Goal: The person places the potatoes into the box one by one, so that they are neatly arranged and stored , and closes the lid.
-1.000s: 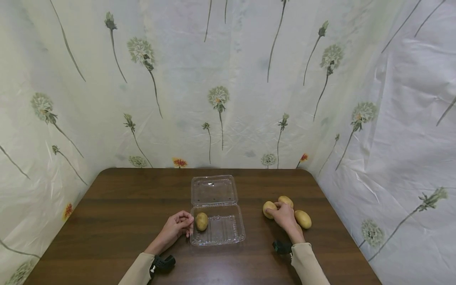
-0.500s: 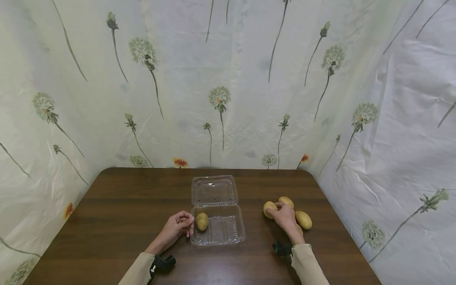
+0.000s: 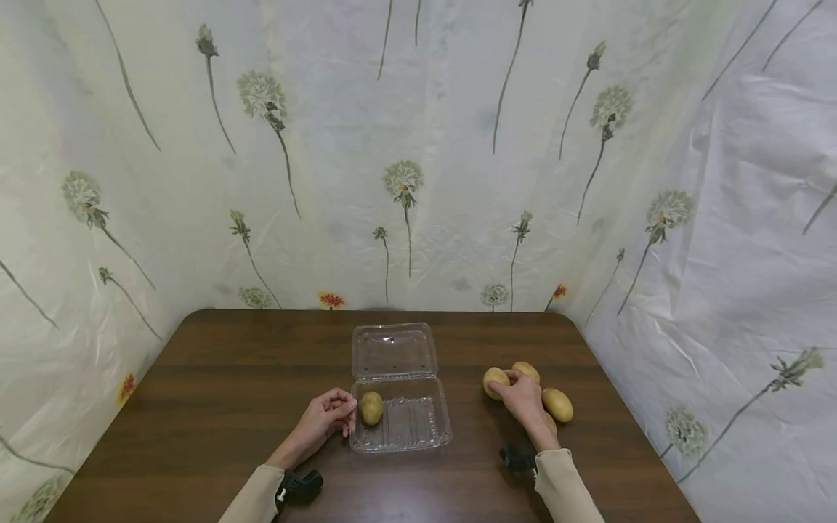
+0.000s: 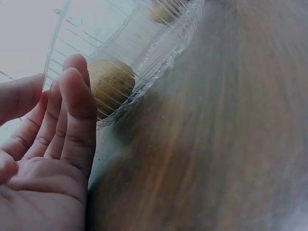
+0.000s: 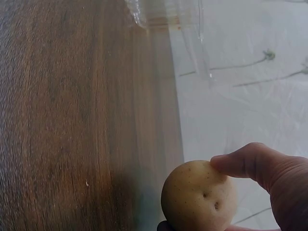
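A clear plastic clamshell container (image 3: pixel 418 432) lies with its lid (image 3: pixel 394 350) folded back, away from me. Inside its left end sits one potato (image 3: pixel 371 408). My left hand (image 3: pixel 320 421) pinches the container's left rim between thumb and fingers; in the left wrist view the thumb (image 4: pixel 21 98) is on one side of that rim. At the right, my right hand (image 3: pixel 522 398) grips a potato (image 5: pixel 197 197), with the thumb pressed on its upper side. Other potatoes lie around this hand: one behind it (image 3: pixel 527 371), one at its right (image 3: pixel 557 404), and one partly hidden by the wrist (image 3: pixel 550 421).
All of this is on a dark brown wooden table (image 3: pixel 261 363). A pale curtain (image 3: pixel 451 218) printed with dandelions hangs behind the table and along both sides. Black wrist devices sit at the left cuff (image 3: pixel 299 484) and the right cuff (image 3: pixel 516 457).
Hardly anything differs. The right hand has shifted very slightly with its potato, and the potato beside its wrist shows more now. The left hand stays at the container's rim.
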Action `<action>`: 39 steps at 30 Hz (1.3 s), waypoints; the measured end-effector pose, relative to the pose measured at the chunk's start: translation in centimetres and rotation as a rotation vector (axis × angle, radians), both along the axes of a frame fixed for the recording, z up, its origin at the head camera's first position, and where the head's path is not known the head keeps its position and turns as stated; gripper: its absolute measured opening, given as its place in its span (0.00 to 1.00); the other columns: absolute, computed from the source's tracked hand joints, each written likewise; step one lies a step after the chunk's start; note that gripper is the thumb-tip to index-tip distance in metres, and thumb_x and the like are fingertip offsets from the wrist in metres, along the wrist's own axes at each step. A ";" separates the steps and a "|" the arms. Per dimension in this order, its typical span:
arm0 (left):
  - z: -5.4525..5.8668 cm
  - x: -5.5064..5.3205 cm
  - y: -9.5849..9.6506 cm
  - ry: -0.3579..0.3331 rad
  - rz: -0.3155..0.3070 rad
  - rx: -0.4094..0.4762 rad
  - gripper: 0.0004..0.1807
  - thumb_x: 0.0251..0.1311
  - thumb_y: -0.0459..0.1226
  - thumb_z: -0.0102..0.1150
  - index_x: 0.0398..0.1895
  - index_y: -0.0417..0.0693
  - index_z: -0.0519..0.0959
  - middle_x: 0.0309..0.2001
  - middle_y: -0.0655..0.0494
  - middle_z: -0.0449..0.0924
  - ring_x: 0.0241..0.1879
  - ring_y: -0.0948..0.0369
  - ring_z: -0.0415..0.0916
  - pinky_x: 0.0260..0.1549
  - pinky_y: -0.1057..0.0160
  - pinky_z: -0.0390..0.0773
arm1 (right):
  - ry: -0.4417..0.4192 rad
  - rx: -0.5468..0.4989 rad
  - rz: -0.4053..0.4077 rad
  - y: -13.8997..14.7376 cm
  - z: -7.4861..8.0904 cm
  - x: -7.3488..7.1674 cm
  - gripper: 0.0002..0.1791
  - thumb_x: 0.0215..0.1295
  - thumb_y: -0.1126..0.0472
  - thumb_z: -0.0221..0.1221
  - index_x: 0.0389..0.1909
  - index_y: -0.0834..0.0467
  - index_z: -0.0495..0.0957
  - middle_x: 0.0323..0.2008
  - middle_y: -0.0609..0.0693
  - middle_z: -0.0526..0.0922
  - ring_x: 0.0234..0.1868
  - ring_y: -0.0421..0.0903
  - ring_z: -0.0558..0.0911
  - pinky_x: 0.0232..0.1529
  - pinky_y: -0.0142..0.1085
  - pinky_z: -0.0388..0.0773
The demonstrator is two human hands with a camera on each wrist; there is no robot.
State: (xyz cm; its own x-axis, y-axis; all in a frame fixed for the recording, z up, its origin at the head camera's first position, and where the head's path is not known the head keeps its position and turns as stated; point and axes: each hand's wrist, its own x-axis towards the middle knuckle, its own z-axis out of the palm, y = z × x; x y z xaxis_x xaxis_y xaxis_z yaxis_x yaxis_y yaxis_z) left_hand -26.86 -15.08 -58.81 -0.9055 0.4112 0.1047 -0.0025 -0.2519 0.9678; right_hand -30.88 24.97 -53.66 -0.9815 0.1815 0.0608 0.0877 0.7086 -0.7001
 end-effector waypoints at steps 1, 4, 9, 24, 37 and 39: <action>0.0 0.0 0.0 -0.002 0.002 -0.001 0.11 0.70 0.33 0.49 0.44 0.29 0.67 0.29 0.56 0.78 0.25 0.64 0.77 0.23 0.69 0.77 | 0.002 0.000 0.003 0.0 0.0 0.0 0.28 0.58 0.50 0.64 0.53 0.67 0.77 0.49 0.65 0.82 0.50 0.63 0.77 0.53 0.54 0.71; -0.1 0.0 0.0 -0.006 0.006 -0.003 0.09 0.70 0.33 0.50 0.43 0.32 0.68 0.29 0.56 0.78 0.25 0.64 0.77 0.23 0.69 0.77 | 0.011 -0.002 0.008 -0.1 -0.1 0.0 0.28 0.58 0.50 0.64 0.52 0.67 0.77 0.49 0.65 0.82 0.49 0.62 0.79 0.52 0.54 0.72; 0.0 0.1 0.1 -0.013 0.006 -0.006 0.08 0.70 0.33 0.50 0.43 0.34 0.69 0.29 0.56 0.78 0.24 0.64 0.77 0.23 0.69 0.77 | 0.014 -0.012 0.010 -0.2 0.0 0.1 0.29 0.58 0.49 0.64 0.53 0.67 0.77 0.49 0.64 0.82 0.49 0.62 0.79 0.51 0.53 0.73; -0.3 -0.2 0.1 -0.003 0.000 0.007 0.06 0.70 0.33 0.49 0.42 0.35 0.69 0.28 0.57 0.78 0.24 0.64 0.77 0.23 0.69 0.77 | 0.016 -0.051 0.016 -0.7 0.7 0.0 0.30 0.59 0.49 0.65 0.55 0.67 0.76 0.48 0.62 0.82 0.46 0.56 0.79 0.49 0.49 0.75; -0.3 -0.1 0.0 0.002 -0.003 -0.001 0.06 0.71 0.32 0.48 0.42 0.35 0.69 0.28 0.57 0.78 0.24 0.65 0.77 0.23 0.69 0.77 | -0.001 -0.044 -0.008 -1.7 1.5 0.3 0.32 0.57 0.47 0.65 0.56 0.66 0.75 0.49 0.63 0.81 0.49 0.57 0.79 0.49 0.50 0.74; -0.3 -0.1 0.0 -0.002 0.001 0.000 0.06 0.71 0.32 0.48 0.42 0.35 0.69 0.28 0.57 0.78 0.24 0.64 0.77 0.23 0.69 0.77 | -0.001 -0.043 -0.008 -1.8 1.6 0.2 0.32 0.57 0.47 0.64 0.56 0.65 0.75 0.49 0.62 0.81 0.48 0.56 0.79 0.48 0.49 0.74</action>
State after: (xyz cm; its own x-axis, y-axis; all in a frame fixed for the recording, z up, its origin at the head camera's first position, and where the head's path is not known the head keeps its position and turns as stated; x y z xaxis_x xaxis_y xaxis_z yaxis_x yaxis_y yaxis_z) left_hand -26.98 -15.06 -59.07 -0.9059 0.4107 0.1031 -0.0042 -0.2522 0.9677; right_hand -30.67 23.14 -52.06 -0.9800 0.1923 0.0513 0.0946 0.6769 -0.7300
